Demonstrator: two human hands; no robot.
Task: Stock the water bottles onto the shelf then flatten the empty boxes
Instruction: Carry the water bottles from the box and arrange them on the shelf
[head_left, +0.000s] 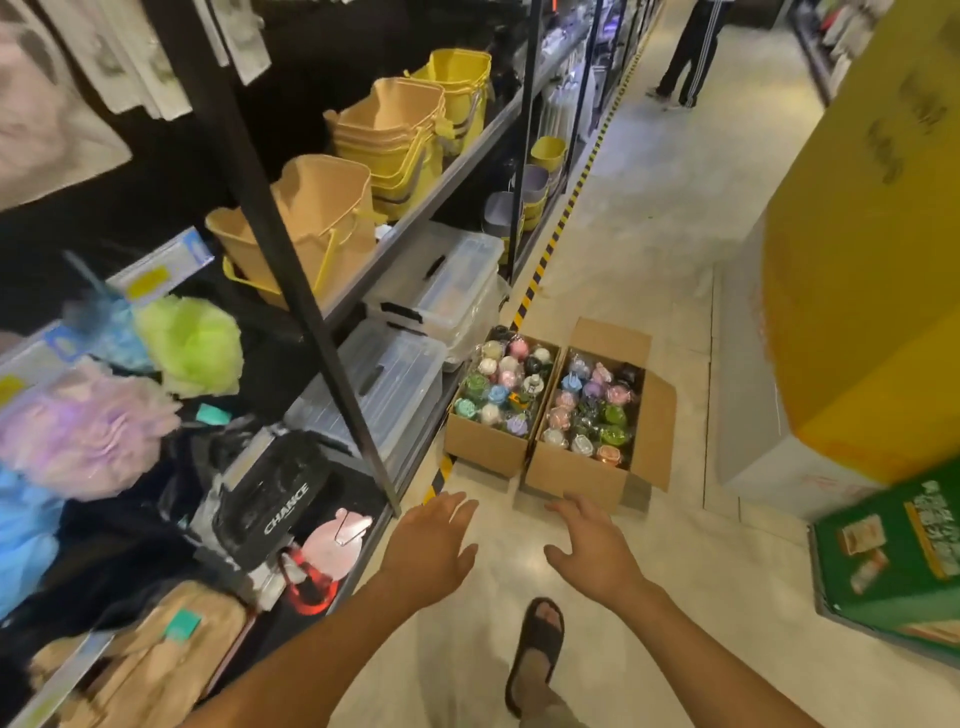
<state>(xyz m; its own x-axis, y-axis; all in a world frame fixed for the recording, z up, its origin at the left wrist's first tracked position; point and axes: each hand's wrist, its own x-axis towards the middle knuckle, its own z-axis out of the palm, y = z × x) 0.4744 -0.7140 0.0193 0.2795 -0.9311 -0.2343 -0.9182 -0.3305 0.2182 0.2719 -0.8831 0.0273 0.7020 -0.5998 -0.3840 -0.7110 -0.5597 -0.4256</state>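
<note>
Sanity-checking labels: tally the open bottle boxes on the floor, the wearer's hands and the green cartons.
Open cardboard boxes of bottles: 2 (shelf-side box, aisle-side box)
Hands, holding nothing: 2 (left hand, right hand)
Green carton: 1
Total: 5

— Where can you reach in?
— Bare floor (691, 545) at lower centre runs up to the left box (483, 441) and the right box (582, 475), both open-topped.
— What hems you in?
— At left the black shelf post (358, 415) and clear bins (400, 374). At right the yellow stand (857, 312) and green carton (893, 561).
</note>
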